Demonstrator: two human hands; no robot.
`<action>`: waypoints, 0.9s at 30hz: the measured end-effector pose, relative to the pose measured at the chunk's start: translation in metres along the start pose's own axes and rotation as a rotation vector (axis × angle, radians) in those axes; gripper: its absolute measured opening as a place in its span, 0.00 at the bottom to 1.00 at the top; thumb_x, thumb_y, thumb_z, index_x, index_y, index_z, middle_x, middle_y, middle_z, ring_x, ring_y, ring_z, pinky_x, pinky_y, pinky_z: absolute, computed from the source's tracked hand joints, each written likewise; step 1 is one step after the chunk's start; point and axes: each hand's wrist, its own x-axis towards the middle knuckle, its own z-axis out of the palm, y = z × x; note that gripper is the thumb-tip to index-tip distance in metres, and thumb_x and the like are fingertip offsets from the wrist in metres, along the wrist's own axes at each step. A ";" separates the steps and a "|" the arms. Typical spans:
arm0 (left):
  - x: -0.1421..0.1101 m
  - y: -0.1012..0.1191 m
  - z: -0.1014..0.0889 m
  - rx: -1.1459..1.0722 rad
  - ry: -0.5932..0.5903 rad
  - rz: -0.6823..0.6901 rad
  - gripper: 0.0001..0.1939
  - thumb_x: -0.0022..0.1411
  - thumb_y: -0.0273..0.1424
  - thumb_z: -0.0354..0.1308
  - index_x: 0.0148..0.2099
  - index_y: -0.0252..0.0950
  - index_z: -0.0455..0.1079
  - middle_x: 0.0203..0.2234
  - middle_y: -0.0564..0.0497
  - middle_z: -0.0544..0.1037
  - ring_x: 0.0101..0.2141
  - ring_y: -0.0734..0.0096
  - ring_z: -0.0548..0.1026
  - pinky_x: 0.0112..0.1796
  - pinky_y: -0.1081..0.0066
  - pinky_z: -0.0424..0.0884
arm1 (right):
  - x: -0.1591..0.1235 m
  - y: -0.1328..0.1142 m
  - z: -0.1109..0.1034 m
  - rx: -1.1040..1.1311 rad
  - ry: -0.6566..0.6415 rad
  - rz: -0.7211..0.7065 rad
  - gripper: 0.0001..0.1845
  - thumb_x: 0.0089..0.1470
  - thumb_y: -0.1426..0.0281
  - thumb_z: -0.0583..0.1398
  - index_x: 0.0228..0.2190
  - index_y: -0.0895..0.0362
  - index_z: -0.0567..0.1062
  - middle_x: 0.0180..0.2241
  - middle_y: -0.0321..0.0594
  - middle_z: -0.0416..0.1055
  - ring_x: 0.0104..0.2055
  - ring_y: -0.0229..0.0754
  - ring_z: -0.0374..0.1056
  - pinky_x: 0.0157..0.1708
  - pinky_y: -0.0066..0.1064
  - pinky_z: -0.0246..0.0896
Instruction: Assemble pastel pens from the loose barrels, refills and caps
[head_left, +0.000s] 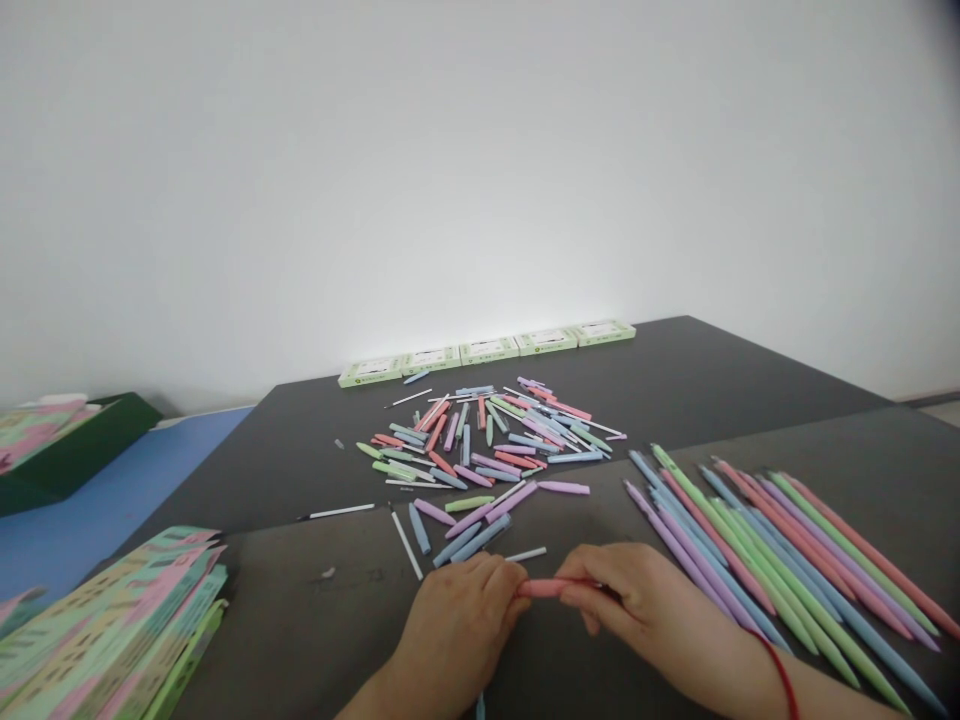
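Between my two hands is a pink pen (543, 588), held level low over the dark table. My left hand (459, 628) is closed round its left end, with the fingertips mostly hidden. At the other end, my right hand (637, 605) pinches it between thumb and fingers. Just beyond my hands lie loose pen parts: a blue barrel (480, 538), a purple barrel (512, 502) and a white refill (526, 554). A light-blue tip (481, 706) peeks out below my left hand; I cannot make out what it belongs to.
Farther back is a heap of coloured pen parts (480, 440) with white refills. Flat green boxes (489, 350) line the wall. Long pastel pens (780, 570) lie in rows at right. Printed packets (127, 620) are stacked at left, near a dark green box (75, 455).
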 end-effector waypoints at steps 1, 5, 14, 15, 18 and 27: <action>0.000 0.000 0.001 0.007 0.003 0.005 0.03 0.65 0.27 0.51 0.39 0.38 0.65 0.30 0.53 0.75 0.31 0.65 0.73 0.30 0.69 0.64 | 0.000 -0.001 -0.001 0.017 -0.009 0.006 0.17 0.61 0.63 0.54 0.23 0.56 0.71 0.21 0.31 0.70 0.25 0.35 0.66 0.28 0.24 0.54; 0.000 0.000 0.001 0.016 0.021 0.029 0.03 0.66 0.29 0.51 0.39 0.38 0.66 0.30 0.53 0.75 0.31 0.67 0.73 0.30 0.71 0.65 | 0.002 -0.001 -0.002 0.181 -0.095 0.084 0.22 0.62 0.59 0.52 0.22 0.56 0.71 0.17 0.30 0.67 0.21 0.34 0.63 0.24 0.23 0.55; 0.001 0.000 -0.006 -0.061 -0.034 0.016 0.05 0.66 0.28 0.50 0.40 0.39 0.67 0.31 0.53 0.76 0.32 0.66 0.73 0.31 0.70 0.66 | 0.002 0.001 -0.004 0.185 -0.115 0.113 0.19 0.60 0.61 0.53 0.22 0.57 0.71 0.18 0.31 0.67 0.21 0.34 0.62 0.24 0.24 0.53; 0.001 0.000 -0.005 -0.073 -0.016 0.004 0.05 0.65 0.28 0.50 0.41 0.39 0.67 0.31 0.52 0.76 0.32 0.66 0.73 0.31 0.70 0.65 | 0.002 0.001 -0.006 0.167 -0.105 0.102 0.17 0.60 0.62 0.54 0.23 0.56 0.72 0.19 0.31 0.68 0.23 0.35 0.63 0.24 0.24 0.53; 0.002 -0.002 -0.005 -0.109 0.051 -0.032 0.07 0.65 0.28 0.49 0.43 0.40 0.67 0.32 0.52 0.76 0.33 0.66 0.73 0.32 0.70 0.65 | 0.003 0.004 -0.014 0.192 -0.105 0.106 0.10 0.59 0.66 0.55 0.29 0.56 0.73 0.24 0.32 0.70 0.26 0.36 0.65 0.25 0.25 0.54; 0.002 -0.002 -0.011 -0.251 0.076 -0.169 0.11 0.67 0.29 0.44 0.33 0.39 0.65 0.27 0.53 0.74 0.30 0.69 0.72 0.30 0.73 0.62 | 0.008 0.026 -0.036 0.618 0.212 0.209 0.06 0.55 0.65 0.59 0.31 0.55 0.73 0.29 0.36 0.70 0.24 0.35 0.58 0.24 0.27 0.57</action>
